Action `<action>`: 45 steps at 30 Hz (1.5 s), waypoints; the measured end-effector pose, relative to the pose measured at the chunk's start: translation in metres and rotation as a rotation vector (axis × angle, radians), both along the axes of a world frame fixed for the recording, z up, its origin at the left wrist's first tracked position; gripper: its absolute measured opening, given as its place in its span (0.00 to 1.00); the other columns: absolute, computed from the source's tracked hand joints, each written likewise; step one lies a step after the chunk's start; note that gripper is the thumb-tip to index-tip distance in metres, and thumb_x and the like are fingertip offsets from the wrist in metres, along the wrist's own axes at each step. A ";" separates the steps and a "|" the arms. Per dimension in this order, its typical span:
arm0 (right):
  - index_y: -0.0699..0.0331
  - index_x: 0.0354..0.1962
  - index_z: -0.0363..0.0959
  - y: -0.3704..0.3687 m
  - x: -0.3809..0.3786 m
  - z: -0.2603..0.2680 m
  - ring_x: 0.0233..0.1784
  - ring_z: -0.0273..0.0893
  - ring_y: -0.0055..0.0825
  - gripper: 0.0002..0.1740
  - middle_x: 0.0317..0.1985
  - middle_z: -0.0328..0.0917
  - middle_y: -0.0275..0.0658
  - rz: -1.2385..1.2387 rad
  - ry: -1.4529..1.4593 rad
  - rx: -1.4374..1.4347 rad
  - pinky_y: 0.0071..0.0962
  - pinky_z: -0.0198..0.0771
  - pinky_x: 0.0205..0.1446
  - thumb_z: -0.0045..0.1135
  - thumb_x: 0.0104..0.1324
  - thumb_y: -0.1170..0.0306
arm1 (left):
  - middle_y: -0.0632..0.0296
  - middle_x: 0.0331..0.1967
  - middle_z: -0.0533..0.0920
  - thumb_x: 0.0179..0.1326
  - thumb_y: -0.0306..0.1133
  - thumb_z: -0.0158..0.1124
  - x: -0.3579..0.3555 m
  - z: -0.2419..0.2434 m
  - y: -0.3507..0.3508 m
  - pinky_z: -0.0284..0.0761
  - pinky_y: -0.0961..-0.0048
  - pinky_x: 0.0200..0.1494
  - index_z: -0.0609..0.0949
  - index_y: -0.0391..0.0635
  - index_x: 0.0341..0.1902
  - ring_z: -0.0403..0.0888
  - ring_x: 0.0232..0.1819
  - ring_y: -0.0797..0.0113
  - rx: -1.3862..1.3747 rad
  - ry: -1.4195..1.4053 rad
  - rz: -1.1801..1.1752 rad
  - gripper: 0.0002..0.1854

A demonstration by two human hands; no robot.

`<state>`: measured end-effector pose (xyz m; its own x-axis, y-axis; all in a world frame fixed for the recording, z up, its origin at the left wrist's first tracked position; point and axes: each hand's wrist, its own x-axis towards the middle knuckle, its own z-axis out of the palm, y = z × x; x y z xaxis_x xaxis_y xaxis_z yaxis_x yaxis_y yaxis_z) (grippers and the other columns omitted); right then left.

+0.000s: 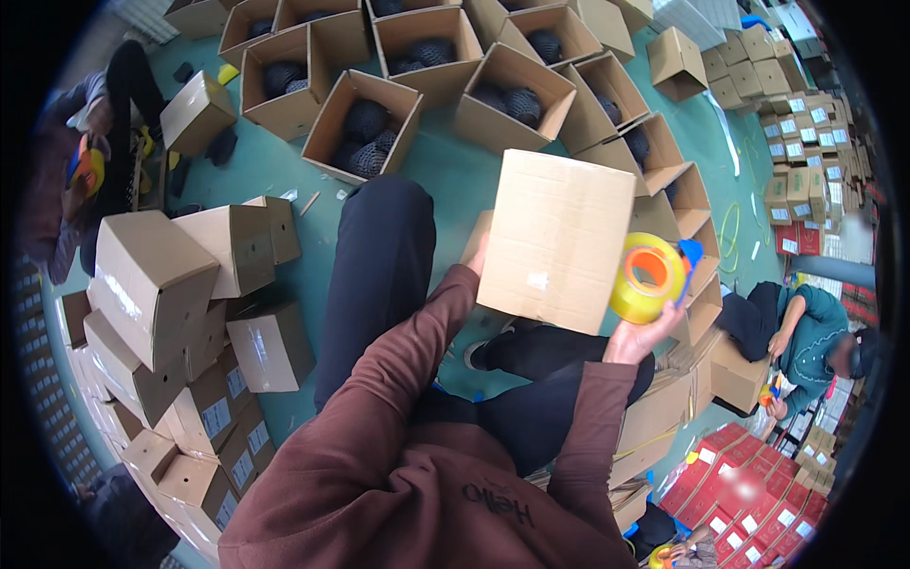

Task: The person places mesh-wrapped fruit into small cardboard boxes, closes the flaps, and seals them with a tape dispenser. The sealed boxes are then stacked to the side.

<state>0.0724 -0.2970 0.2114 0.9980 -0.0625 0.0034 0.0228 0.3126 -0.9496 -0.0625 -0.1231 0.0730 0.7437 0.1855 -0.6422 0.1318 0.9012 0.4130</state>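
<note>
A cardboard box (558, 242) is raised above my lap, a closed face with a lengthwise seam towards me. My left hand (481, 254) holds its left side; most of the fingers are hidden behind the cardboard. In my right hand (643, 333) is a tape dispenser (648, 270) with a wide roll of clear yellowish tape, an orange hub and a blue end piece. The dispenser is close to the box's right edge; whether they touch, I cannot tell.
Open cartons (362, 128) holding dark netted round objects curve around the front. Closed boxes (153, 284) are piled at the left. Flattened cardboard (654, 419) lies at the right, near red cartons (746, 491). Other people sit at left and right with tape dispensers.
</note>
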 end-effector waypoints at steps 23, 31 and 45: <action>0.61 0.66 0.49 0.127 -0.332 0.133 0.33 0.71 0.26 0.43 0.43 0.69 0.44 1.410 0.141 0.281 0.29 0.76 0.36 0.56 0.54 0.60 | 0.59 0.61 0.73 0.71 0.57 0.41 -0.558 0.128 -0.004 0.67 0.67 0.62 0.68 0.49 0.67 0.70 0.60 0.69 0.305 0.402 0.370 0.31; 0.59 0.67 0.48 0.120 -0.274 0.111 0.30 0.73 0.26 0.45 0.38 0.71 0.44 1.237 0.208 0.208 0.29 0.80 0.37 0.58 0.53 0.65 | 0.59 0.62 0.73 0.70 0.57 0.43 -0.608 0.037 -0.042 0.66 0.67 0.62 0.68 0.48 0.67 0.69 0.61 0.69 0.007 0.385 0.460 0.31; 0.68 0.62 0.58 0.078 -0.175 0.076 0.56 0.74 0.35 0.33 0.55 0.72 0.48 0.847 0.160 0.018 0.39 0.72 0.61 0.56 0.61 0.68 | 0.58 0.62 0.73 0.70 0.58 0.45 -0.567 -0.051 0.042 0.65 0.68 0.63 0.68 0.47 0.67 0.68 0.62 0.70 -0.164 0.204 0.383 0.33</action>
